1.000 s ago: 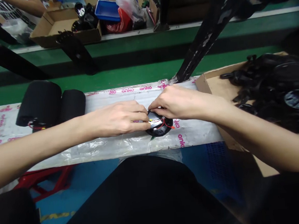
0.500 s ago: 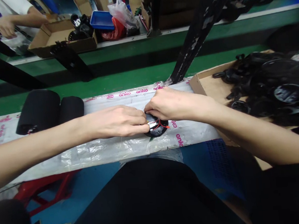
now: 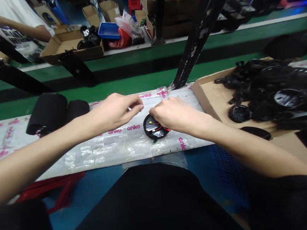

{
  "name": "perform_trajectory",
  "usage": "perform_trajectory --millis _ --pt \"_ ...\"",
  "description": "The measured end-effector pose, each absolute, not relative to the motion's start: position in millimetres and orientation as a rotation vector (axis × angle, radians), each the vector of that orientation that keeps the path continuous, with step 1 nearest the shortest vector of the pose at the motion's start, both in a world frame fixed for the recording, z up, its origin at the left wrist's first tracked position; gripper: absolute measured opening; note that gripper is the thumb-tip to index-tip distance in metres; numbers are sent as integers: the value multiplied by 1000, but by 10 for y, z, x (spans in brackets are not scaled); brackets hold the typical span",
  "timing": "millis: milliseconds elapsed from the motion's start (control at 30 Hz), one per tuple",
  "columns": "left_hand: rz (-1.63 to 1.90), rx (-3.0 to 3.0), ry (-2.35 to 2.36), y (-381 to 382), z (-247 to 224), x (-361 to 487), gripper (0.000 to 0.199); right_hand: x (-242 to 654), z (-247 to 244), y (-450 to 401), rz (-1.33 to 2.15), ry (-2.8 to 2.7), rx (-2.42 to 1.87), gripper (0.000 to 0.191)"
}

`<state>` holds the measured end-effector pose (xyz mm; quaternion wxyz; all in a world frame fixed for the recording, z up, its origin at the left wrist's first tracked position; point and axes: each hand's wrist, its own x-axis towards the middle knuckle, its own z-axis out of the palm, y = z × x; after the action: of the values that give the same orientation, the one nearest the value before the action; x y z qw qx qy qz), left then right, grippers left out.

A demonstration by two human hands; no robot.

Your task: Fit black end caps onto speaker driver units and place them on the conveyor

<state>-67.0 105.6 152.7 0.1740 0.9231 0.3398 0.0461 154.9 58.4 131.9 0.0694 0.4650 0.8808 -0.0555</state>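
Note:
A round black part (image 3: 154,131) with red wires and a small yellow connector lies on the plastic-covered bench (image 3: 92,153). Over its upper right edge is my right hand (image 3: 170,112), fingers bent and pressed together on the part's rim; the fingertips are partly hidden. My left hand (image 3: 121,110) hovers to the upper left of the part, not touching it, with thumb and fingers apart and nothing visible between them. Two black cylinders (image 3: 47,111) rest on the bench beyond my left forearm.
On the right, a cardboard box (image 3: 208,102) holds several black parts. A black metal post (image 3: 191,51) rises behind the bench. Across the green surface are a cardboard tray (image 3: 55,53), a blue tray (image 3: 109,30) and a person's arm (image 3: 24,30). A red stool (image 3: 61,193) stands below.
My left hand has let go of the round part and moved up and left, its fingers opening. More of the part's inside shows. My right hand stays at its edge, slightly lower.

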Motion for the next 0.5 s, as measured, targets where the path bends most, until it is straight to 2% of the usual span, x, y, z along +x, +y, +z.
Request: perform_trajectory --millis 167,500 --pt "-158 2617 1040 1042 1432 -396 39 1560 1266 494 -129 2667 1460 24" --pt "-299 2668 987 1161 1506 -158 37 1577 1279 280 -326 2630 1738 34"
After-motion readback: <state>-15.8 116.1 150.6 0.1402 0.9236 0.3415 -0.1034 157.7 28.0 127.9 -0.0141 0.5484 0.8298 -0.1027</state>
